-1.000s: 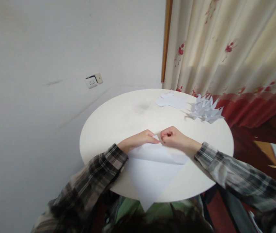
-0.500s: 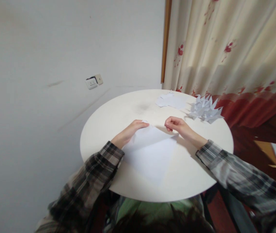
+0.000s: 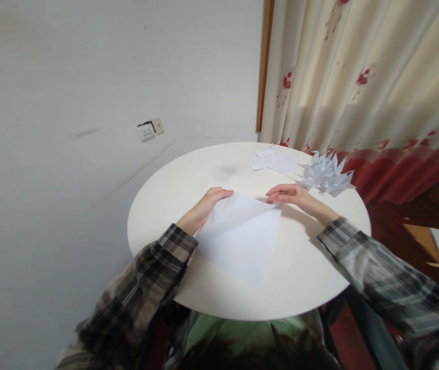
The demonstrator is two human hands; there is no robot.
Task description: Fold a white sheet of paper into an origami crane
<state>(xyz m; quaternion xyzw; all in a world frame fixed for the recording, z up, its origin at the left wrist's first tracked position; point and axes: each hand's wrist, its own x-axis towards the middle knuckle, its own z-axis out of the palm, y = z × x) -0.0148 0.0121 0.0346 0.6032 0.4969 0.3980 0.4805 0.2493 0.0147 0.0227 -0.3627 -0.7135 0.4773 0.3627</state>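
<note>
A large white sheet of paper [image 3: 238,241] lies at an angle before me, with a crease line across it and its far part raised off the table. My left hand [image 3: 207,205] grips its far left edge, thumb on top and fingers hidden behind. At the far right corner is my right hand [image 3: 291,197], its fingers stretched out to the left just over the paper's edge. Whether those fingertips touch the sheet, I cannot tell.
The round white table [image 3: 165,190] stands against the wall. Folded white paper shapes with pointed tips [image 3: 327,172] are bunched at its back right. Beside them lie flat white paper pieces [image 3: 271,160]. A curtain [image 3: 362,103] hangs behind.
My right hand has uncurled its fingers and shifted slightly right, toward the paper's right corner. My left hand has drawn slightly left with the paper's edge.
</note>
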